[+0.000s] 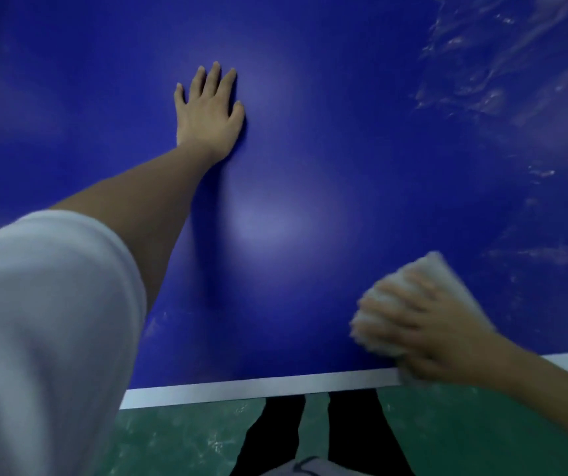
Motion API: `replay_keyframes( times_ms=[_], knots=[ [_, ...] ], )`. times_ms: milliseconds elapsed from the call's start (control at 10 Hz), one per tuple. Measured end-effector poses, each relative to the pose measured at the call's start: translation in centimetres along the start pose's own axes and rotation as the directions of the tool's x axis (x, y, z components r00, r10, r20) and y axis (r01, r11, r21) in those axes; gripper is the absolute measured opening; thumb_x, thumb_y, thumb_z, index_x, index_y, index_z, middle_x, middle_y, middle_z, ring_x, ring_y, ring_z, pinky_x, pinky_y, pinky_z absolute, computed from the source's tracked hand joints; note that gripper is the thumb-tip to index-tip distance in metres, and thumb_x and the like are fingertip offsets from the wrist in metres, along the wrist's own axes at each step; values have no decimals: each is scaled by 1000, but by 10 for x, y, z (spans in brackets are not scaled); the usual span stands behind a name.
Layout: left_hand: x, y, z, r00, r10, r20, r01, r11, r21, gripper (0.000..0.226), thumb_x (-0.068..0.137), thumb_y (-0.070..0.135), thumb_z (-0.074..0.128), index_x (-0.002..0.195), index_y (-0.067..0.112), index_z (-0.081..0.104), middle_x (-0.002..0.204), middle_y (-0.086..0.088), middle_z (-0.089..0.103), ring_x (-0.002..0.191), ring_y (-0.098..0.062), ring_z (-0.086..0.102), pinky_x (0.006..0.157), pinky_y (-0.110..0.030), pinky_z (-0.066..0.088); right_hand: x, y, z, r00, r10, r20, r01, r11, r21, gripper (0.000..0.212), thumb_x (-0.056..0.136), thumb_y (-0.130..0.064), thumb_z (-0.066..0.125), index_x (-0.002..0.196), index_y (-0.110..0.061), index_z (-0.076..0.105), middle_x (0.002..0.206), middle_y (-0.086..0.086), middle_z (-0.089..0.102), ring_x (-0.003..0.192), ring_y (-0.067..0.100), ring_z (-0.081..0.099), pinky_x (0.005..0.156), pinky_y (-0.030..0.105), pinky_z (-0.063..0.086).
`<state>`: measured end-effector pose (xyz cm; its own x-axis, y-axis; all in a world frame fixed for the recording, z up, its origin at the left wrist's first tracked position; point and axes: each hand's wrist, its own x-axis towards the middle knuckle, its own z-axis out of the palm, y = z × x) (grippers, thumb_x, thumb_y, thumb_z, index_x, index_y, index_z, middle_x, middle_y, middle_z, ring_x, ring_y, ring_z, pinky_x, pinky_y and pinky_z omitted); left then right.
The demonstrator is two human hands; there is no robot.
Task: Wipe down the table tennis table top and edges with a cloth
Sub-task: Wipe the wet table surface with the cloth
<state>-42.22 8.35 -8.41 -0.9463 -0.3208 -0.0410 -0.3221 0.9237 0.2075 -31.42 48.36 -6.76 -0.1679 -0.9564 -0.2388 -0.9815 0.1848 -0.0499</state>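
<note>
Blue table tennis table top (344, 149): fills most of the head view, matt, with two soft light reflections near its middle. Upper right of the top carries wet, glossy streaks (481, 80); the rest of the surface reads dry and even.

White sleeve (45, 321): large, lower left, covers the upper left arm. The bare forearm runs from it up and to the right across the top.

Green floor (464, 434): visible below the near table edge, speckled with pale marks.

White edge line (258, 386): runs along the near border of the top, left to right. Its right part is crossed by the right wrist.

Dark trouser legs (275, 434): two, below the edge line, standing on the floor close to the table.

Right hand (437, 334): lower right, motion-blurred. It lies on top of the cloth with fingers spread and close to straight, pressing it down onto the top; blur hides whether the fingertips hook over the cloth's far side.

White cloth (423, 269): bunched into a pad under the right hand, on the blue surface just inside the near edge line, its lower corner touching that line.

Left hand (208, 111): well apart from the cloth, upper middle of the top. Palm flat on the surface, fingers released and extended, thumb out to the right, holding nothing.
</note>
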Motion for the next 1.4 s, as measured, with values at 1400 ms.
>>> replay_keyframes(
  times_ms=[1400],
  knots=[
    [4, -1, 4, 1000, 6, 3, -6, 998, 66, 54, 98, 33, 21, 150, 19, 15, 158, -5, 9, 145, -23, 3, 115, -51, 2, 158, -60, -37, 732, 677, -73, -649, 726, 227, 59, 89, -40, 27, 146, -24, 34, 150, 6, 36, 139, 35, 30, 109, 56, 23]
  ],
)
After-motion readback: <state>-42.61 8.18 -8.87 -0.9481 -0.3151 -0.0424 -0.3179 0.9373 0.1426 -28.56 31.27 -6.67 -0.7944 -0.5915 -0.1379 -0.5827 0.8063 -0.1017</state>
